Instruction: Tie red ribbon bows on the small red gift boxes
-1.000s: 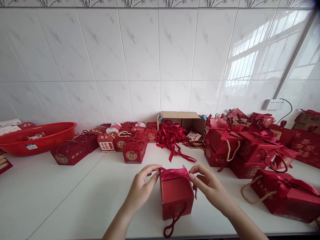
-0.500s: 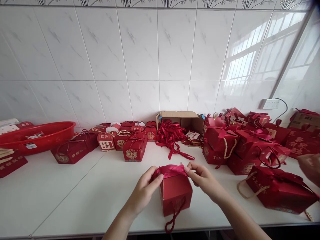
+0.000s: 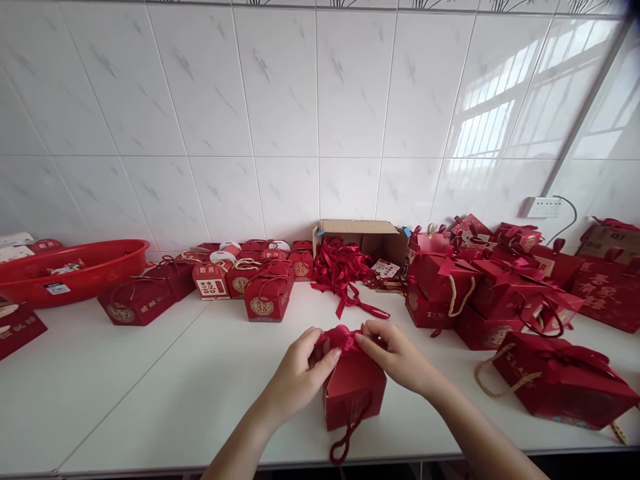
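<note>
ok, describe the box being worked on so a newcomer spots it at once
From the carton by the tiled wall, come straight down to the near side of the white table. The red box stands there between the left hand and right hand, a dark red cord hanging from its near face. Unlike its neighbours, it has both hands on its ribbon.

the left forearm (image 3: 245, 435) and right forearm (image 3: 473, 427) slant inward from below. the left hand (image 3: 304, 367) and right hand (image 3: 400, 359) sit close together, fingers curled in a pinching pose, thumbs pointing toward each other.
</note>
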The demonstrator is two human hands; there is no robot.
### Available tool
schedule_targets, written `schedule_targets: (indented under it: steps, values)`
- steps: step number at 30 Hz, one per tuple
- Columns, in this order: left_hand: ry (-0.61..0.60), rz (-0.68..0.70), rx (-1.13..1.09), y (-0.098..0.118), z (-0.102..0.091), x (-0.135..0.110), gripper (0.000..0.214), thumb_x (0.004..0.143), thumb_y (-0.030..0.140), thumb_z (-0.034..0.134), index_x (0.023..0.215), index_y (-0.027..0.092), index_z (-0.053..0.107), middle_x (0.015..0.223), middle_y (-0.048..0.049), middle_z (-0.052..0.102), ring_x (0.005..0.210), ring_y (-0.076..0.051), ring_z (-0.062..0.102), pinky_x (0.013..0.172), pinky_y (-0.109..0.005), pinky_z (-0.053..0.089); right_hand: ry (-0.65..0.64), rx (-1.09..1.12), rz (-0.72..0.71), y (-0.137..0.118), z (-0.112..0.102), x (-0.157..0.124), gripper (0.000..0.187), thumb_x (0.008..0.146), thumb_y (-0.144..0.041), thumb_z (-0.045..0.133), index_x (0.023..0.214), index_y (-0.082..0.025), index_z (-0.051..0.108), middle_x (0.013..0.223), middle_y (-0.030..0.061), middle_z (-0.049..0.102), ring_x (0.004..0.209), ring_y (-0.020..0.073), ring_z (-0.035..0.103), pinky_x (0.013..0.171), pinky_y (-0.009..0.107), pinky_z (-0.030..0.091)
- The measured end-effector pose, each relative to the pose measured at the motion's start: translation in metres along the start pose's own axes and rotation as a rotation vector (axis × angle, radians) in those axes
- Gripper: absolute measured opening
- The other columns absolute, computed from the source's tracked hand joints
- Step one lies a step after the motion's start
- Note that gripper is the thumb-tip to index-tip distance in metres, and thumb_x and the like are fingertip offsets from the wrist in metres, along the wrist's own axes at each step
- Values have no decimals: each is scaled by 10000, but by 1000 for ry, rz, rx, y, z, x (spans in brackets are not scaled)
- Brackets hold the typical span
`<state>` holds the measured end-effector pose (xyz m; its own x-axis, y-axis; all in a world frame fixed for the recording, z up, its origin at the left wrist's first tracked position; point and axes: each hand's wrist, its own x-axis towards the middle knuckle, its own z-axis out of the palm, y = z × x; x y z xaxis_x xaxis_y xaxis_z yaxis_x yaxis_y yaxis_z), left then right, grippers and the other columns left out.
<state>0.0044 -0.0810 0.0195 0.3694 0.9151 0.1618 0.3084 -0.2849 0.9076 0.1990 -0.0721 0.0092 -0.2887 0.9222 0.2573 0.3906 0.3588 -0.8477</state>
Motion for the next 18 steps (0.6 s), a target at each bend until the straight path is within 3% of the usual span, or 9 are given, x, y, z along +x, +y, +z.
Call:
schedule_targets:
  steps: [10, 18]
  values:
    - [55, 60, 255, 6, 4, 3, 275, 855, 377, 469, 665, 209, 361, 688, 30, 402, 615, -128, 393, 569, -247, 342, 12, -111, -17, -8, 2, 0, 349, 885, -387, 418, 602, -204, 328, 575, -35, 372, 558, 115, 314, 512, 255, 253]
    - [-43, 88, 301, 9, 10, 6, 121, 821, 284, 513, 739, 202, 477, 748, 3, 502, 669, -148, 454, 610, -255, 361, 13, -109, -14, -8, 6, 1, 266, 849, -265, 412, 606, -203, 321, 590, -40, 357, 565, 112, 297, 508, 242, 242]
